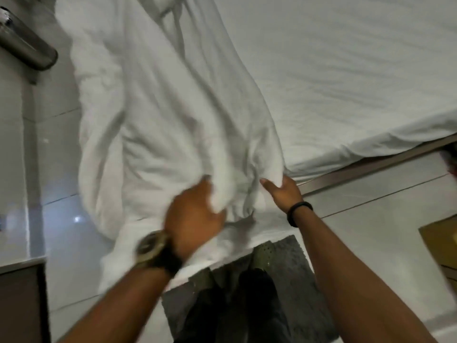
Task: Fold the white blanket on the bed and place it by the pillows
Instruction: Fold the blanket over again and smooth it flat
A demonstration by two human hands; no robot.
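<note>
The white blanket (pixel 163 115) lies bunched in a long heap along the left side of the bed (pixel 346 82), and its near end hangs over the bed's edge down to the floor. My left hand (pixel 195 211), a watch on its wrist, grips a thick fold of the blanket's near end. A little to the right, my right hand (pixel 282 191), a dark band on its wrist, holds another fold by the bed's corner, fingers tucked under the cloth. No pillows are in view.
The bed's sheet is white and wrinkled, with a wooden frame edge (pixel 371 169) below it. A grey mat (pixel 294 268) lies under my feet on the pale tiled floor. A metal bottle (pixel 24 43) is at upper left, a dark cabinet (pixel 22 303) lower left, a cardboard box (pixel 442 243) at right.
</note>
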